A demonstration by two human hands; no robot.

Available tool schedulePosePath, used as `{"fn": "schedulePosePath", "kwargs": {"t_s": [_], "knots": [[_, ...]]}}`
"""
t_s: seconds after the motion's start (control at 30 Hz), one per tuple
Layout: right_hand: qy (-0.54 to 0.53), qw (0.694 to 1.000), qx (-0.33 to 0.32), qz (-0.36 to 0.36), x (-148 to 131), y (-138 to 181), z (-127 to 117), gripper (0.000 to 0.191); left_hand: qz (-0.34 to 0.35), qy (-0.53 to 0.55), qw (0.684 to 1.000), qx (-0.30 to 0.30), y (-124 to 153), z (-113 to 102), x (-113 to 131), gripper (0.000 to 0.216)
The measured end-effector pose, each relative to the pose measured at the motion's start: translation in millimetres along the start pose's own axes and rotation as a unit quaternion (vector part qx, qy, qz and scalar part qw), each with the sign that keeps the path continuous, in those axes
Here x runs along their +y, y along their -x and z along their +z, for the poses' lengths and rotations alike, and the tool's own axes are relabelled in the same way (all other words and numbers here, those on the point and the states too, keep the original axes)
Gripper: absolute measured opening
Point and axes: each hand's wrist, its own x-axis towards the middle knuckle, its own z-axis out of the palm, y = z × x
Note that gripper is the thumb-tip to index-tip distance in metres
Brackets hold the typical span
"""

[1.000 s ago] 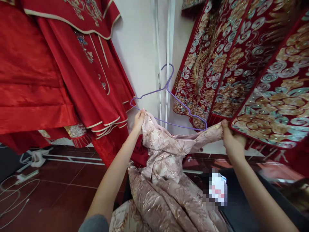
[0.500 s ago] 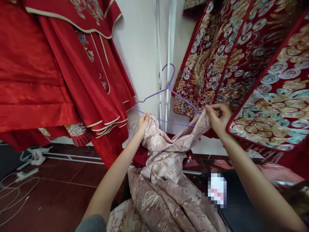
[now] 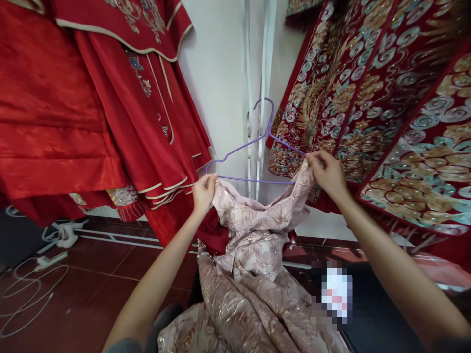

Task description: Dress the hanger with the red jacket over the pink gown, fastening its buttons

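A pale pink dress (image 3: pixel 257 255) with a shiny gold pattern hangs down in front of me, its skirt gathered in folds at the bottom of the view. My left hand (image 3: pixel 205 193) pinches its left shoulder edge, close to the left end of a purple wire hanger (image 3: pixel 239 148). The dress's right shoulder edge is pinched in my right hand (image 3: pixel 326 172), by the hanger's right end. The hanger's hook points up in front of white metal poles. Whether my fingers also grip the hanger wire is hard to see.
Red garments (image 3: pixel 147 113) hang at the left, and red embroidered robes (image 3: pixel 353 108) at the right. White poles (image 3: pixel 263 63) stand between them. White cables (image 3: pixel 27 294) and a power strip (image 3: pixel 51 261) lie on the tiled floor. A dark surface with a blurred patch is at lower right.
My left hand has moved a little left and outward, spreading the neckline wider. The right hand has risen slightly, bringing the right shoulder up to the hanger's end.
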Motion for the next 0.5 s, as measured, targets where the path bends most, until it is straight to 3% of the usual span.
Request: {"fn": "schedulePosePath", "kwargs": {"t_s": [0.1, 0.17, 0.3, 0.5], "knots": [[0.009, 1.000, -0.005, -0.009, 3, -5, -3, 0.030, 0.016, -0.069, 0.997, 0.040, -14, -29, -6, 0.032], [0.015, 1.000, -0.011, -0.009, 5, -7, -4, 0.032, 0.034, -0.116, 0.992, 0.031, -22, -40, -8, 0.032], [0.011, 1.000, -0.014, -0.009, 4, -8, -6, 0.034, 0.087, -0.184, 0.979, -0.011, -30, -42, -10, 0.034], [0.006, 1.000, -0.028, 0.010, -2, -7, -9, 0.032, 0.083, -0.247, 0.965, 0.003, -29, -39, -19, 0.038]]}}
